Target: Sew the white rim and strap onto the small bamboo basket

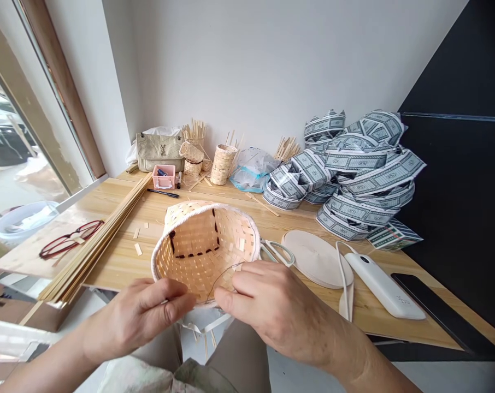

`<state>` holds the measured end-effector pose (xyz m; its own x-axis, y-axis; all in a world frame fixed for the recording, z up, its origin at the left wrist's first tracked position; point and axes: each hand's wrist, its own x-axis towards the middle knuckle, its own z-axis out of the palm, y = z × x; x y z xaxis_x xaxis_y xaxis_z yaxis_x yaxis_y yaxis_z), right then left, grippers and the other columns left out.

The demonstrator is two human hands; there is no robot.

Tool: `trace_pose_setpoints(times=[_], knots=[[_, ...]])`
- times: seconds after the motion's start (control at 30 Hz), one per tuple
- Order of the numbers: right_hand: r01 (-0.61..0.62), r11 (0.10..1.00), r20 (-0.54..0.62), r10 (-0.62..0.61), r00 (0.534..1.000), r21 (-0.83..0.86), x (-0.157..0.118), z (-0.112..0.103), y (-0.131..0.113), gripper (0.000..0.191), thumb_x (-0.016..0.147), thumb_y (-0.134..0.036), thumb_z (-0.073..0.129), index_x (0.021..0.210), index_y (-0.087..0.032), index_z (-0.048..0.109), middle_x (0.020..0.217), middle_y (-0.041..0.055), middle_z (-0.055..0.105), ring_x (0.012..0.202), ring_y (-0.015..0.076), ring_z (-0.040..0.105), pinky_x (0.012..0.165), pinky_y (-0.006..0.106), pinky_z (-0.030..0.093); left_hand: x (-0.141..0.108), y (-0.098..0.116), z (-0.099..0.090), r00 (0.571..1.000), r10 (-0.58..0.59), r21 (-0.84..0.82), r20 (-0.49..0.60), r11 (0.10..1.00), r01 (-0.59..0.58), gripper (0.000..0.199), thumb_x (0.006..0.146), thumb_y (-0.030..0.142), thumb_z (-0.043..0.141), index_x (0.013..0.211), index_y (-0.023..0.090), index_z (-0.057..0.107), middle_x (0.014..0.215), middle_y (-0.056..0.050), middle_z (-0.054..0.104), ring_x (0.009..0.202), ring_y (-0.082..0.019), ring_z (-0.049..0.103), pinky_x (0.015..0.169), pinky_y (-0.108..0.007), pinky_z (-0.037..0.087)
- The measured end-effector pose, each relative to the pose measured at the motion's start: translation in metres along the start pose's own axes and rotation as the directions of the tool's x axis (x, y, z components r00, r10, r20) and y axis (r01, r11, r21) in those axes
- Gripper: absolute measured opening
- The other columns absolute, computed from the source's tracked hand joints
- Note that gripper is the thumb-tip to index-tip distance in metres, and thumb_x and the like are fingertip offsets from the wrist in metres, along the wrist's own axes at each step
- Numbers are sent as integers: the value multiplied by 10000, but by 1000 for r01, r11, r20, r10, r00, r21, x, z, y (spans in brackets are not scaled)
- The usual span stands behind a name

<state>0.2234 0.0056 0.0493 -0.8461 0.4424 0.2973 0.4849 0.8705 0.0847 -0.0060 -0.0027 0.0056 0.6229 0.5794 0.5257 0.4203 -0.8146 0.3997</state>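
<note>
The bamboo basket [204, 248] is held just over the near edge of the worktop [122, 267], tipped toward the person so that its woven inside faces up and its white rim comes close to both hands. The left hand [139, 319] keeps a narrow grip on the near rim, which seems to steady the basket. The right hand [267, 305] also has a narrow grip, pinching a thin dark thread [227, 275] at the rim; exactly where the thread ends is hard to tell. Dark stitches [194, 254] run along the inner wall.

The scissors [277, 252] and a roll of white tape [315, 258] lie just right of the basket, within easy reach. Long bamboo strips [92, 245] lie in a bundle on the left, with a few small offcuts [137, 249] nearby. A pink box [164, 176], a small woven cup [223, 165] and a heap of folded patterned paper [362, 174] sit farther back, away from the hands.
</note>
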Motion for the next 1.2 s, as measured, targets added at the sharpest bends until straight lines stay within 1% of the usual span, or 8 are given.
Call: trace_pose_setpoints(times=[0.2, 0.4, 0.53, 0.67, 0.77, 0.87, 1.0, 1.2], knots=[[4, 1000, -19, -4, 1000, 5, -3, 0, -1, 211, 867, -127, 406, 733, -181, 559, 600, -18, 465, 556, 122, 365, 518, 267, 222, -3, 0, 1, 999, -34, -10, 6, 999, 34, 247, 932, 241, 330, 937, 164, 564, 719, -2, 639, 576, -78, 594, 528, -149, 470], [-11, 1000, 47, 11, 999, 17, -2, -5, -1, 216, 865, -135, 410, 686, -179, 522, 604, -15, 487, 567, 114, 393, 524, 250, 232, -6, -3, 3, 998, 38, 42, 53, 998, -40, 300, 928, 176, 302, 1028, 206, 583, 841, -25, 621, 667, -91, 588, 612, -163, 468], [-13, 997, 118, 5, 993, 71, 1, -5, 6, 187, 835, -116, 442, 688, -181, 537, 591, -27, 468, 535, 106, 372, 514, 241, 244, 5, -8, 3, 986, -11, -78, 164, 997, 25, 283, 880, 113, 391, 1041, 212, 600, 799, -17, 588, 660, -92, 566, 586, -159, 458], [-48, 977, 169, 12, 985, 207, 4, 2, 18, 231, 798, -48, 432, 757, -179, 617, 571, -31, 451, 539, 98, 401, 516, 215, 272, 21, -16, 1, 975, 9, -329, 221, 942, 66, 260, 863, 123, 435, 1001, 212, 637, 749, -16, 545, 638, -89, 585, 584, -170, 486], [-78, 950, 165, 29, 986, 301, 5, 9, 25, 256, 807, -43, 427, 815, -165, 651, 589, -22, 488, 543, 89, 430, 514, 199, 286, 28, -22, -2, 938, -39, -470, 345, 858, 208, 255, 881, 180, 418, 1004, 205, 640, 786, -26, 521, 645, -93, 617, 604, -187, 511], [-84, 922, 144, 32, 989, 377, 5, 14, 30, 265, 834, -57, 417, 867, -160, 658, 633, -8, 537, 577, 88, 467, 540, 194, 311, 30, -25, -4, 902, -91, -512, 422, 797, 320, 258, 890, 257, 407, 985, 193, 639, 827, -29, 508, 651, -94, 629, 611, -187, 512], [-69, 910, 111, 25, 994, 410, 7, 17, 35, 263, 858, -90, 423, 852, -164, 676, 609, -13, 521, 563, 83, 466, 528, 186, 312, 30, -27, -2, 898, -91, -531, 431, 779, 333, 282, 896, 305, 382, 966, 175, 623, 840, -27, 486, 635, -91, 621, 580, -178, 502], [-25, 900, 49, 4, 999, 436, 12, 24, 37, 251, 858, -113, 441, 796, -151, 681, 573, -20, 501, 523, 76, 438, 506, 186, 298, 31, -27, 3, 919, -90, -527, 385, 796, 298, 257, 897, 248, 375, 868, 130, 600, 781, -7, 453, 591, -81, 603, 555, -172, 478]])
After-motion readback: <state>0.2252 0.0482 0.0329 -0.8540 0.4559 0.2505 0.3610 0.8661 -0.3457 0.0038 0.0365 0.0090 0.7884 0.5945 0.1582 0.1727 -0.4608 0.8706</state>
